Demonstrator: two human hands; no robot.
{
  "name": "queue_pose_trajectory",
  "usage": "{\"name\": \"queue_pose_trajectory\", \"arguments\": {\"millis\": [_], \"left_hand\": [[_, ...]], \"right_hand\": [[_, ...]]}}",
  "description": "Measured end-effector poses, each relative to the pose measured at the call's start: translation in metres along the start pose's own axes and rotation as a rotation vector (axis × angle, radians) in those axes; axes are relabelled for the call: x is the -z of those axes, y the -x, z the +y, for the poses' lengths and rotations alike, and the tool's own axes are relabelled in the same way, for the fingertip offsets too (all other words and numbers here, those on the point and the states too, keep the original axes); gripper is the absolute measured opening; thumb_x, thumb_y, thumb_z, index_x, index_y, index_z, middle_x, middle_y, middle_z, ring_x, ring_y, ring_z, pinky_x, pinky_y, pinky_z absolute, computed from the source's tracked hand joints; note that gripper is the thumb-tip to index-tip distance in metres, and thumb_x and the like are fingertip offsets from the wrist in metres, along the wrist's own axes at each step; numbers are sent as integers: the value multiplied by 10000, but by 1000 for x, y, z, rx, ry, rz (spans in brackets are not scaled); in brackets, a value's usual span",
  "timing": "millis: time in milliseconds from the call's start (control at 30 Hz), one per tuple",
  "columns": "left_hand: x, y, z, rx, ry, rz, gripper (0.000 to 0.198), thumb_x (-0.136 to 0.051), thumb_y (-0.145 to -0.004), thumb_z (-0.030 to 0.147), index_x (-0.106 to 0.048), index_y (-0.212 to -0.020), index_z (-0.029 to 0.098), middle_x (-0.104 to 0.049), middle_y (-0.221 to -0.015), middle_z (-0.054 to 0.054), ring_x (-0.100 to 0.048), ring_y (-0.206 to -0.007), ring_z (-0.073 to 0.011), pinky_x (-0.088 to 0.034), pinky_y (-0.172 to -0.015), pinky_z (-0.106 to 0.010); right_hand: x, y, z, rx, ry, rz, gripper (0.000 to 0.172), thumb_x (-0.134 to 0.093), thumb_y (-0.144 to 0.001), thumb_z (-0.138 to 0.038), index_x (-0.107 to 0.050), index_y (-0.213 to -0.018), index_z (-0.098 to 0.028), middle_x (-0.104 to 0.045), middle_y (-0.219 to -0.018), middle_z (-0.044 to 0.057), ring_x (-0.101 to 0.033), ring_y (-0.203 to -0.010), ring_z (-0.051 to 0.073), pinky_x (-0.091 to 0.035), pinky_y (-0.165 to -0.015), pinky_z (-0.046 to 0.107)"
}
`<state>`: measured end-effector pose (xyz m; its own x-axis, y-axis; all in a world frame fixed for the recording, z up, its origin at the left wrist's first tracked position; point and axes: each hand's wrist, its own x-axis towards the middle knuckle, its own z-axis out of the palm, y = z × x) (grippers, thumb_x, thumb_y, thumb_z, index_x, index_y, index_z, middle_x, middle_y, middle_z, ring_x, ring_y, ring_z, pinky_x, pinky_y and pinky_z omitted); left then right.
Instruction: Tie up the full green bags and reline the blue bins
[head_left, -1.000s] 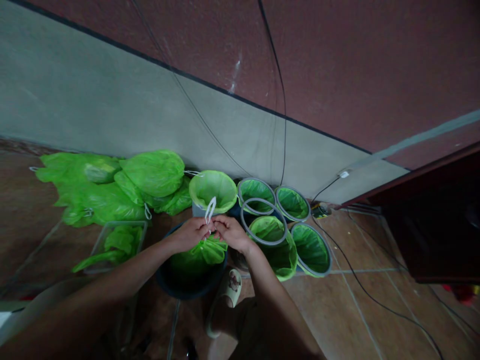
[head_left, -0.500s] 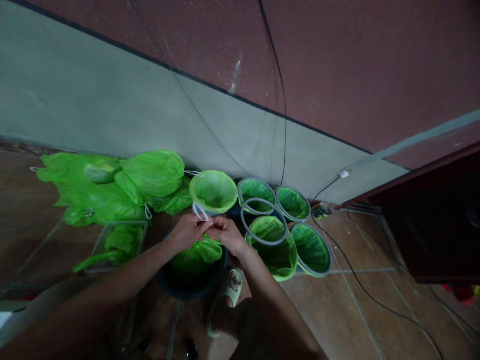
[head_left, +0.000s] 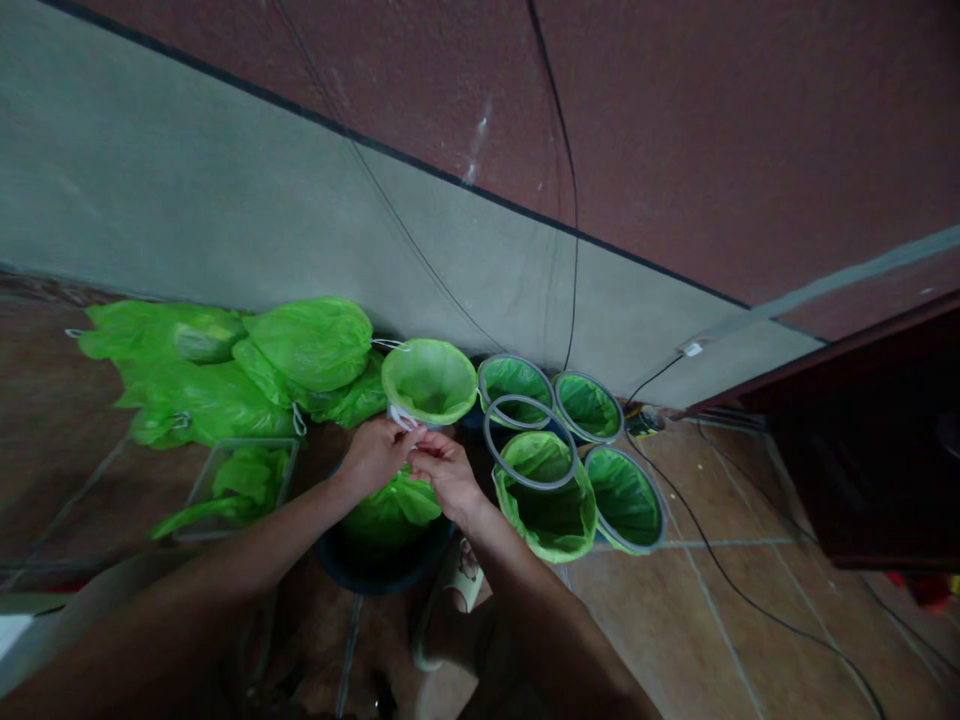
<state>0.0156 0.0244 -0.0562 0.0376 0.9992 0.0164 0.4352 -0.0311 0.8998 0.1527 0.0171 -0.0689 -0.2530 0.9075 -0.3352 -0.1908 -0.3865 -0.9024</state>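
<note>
Over a dark blue bin (head_left: 358,582), my left hand (head_left: 375,455) and my right hand (head_left: 448,475) meet with pinched fingers. Between them runs the white drawstring (head_left: 405,419) of a green garbage bag (head_left: 394,513). The bag's gathered top sits just below my fingers, and its body is down in the bin. My fingers partly cover the string, so any knot is hidden. Just beyond my hands stands a bin with a pale green liner (head_left: 431,378).
Closed green bags (head_left: 304,345) lie along the wall at left, beside a clear plastic box (head_left: 289,470) with green plastic in it. Several lined bins (head_left: 626,500) stand at right, a loose grey ring (head_left: 489,440) on one. A black cable (head_left: 720,560) crosses the floor.
My right hand's fingers have opened out slightly and shifted along the drawstring. The gathered bag top sits a little lower under my hands. The bins and other bags have not moved.
</note>
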Motion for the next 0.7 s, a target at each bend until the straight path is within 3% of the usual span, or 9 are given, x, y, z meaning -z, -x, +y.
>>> {"name": "queue_pose_trajectory", "arguments": {"millis": [100, 167, 267, 367, 467, 533, 600, 700], "left_hand": [[-1, 0, 3, 197, 114, 8, 359, -533, -850, 465, -637, -648, 186, -570, -458, 7, -528, -413, -147, -388, -445, -261], [-3, 0, 1, 308, 286, 33, 355, -544, -840, 484, -619, -677, 179, -531, -437, 24, -475, -370, -125, -361, -408, -251], [-5, -2, -2, 383, 474, 41, 324, -609, -797, 476, -614, -701, 167, -523, -456, 31, -462, -384, -106, -366, -413, -241], [-4, -3, -2, 408, 432, 31, 309, -597, -803, 451, -618, -682, 167, -533, -460, 23, -467, -389, -110, -361, -415, -247], [2, -5, 1, 340, 250, 31, 322, -562, -815, 439, -618, -639, 175, -525, -442, 21, -464, -386, -120, -342, -417, -256], [7, -8, 2, 253, 206, 10, 273, -589, -782, 420, -641, -678, 172, -546, -478, 25, -483, -423, -122, -349, -441, -252], [13, -10, 2, 202, 273, -42, 223, -633, -719, 366, -671, -801, 163, -585, -554, 29, -516, -491, -126, -391, -495, -250], [20, -12, 0, 185, 413, -171, 340, -646, -619, 245, -663, -945, 149, -618, -667, 28, -563, -610, -136, -451, -605, -264]], "right_hand": [[1, -1, 0, 138, 273, 77, 308, -688, -692, -256, -639, -992, -208, -634, -701, -22, -532, -581, 121, -468, -599, 258], [2, 2, -1, 265, 533, 106, 277, -631, -760, -237, -642, -1036, -227, -663, -802, 2, -566, -678, 147, -494, -715, 289], [3, 8, -3, 426, 776, 76, 256, -552, -837, -211, -676, -1059, -241, -669, -1026, 51, -602, -894, 189, -470, -888, 321], [3, 11, -4, 486, 849, 59, 247, -508, -868, -208, -707, -1014, -224, -650, -1033, 78, -600, -935, 204, -451, -918, 329], [4, 7, -2, 436, 829, 52, 205, -517, -856, -221, -716, -904, -208, -645, -903, 59, -579, -820, 183, -461, -858, 322], [4, 4, 0, 327, 675, 41, 159, -549, -821, -243, -701, -821, -200, -629, -778, 24, -548, -700, 150, -472, -752, 291], [5, 1, 2, 160, 435, 11, 107, -599, -758, -263, -679, -760, -191, -594, -671, -12, -513, -600, 119, -461, -644, 256], [7, 2, 0, -69, 116, -62, 127, -681, -644, -257, -659, -741, -177, -571, -607, -42, -497, -521, 91, -460, -580, 239]]}}
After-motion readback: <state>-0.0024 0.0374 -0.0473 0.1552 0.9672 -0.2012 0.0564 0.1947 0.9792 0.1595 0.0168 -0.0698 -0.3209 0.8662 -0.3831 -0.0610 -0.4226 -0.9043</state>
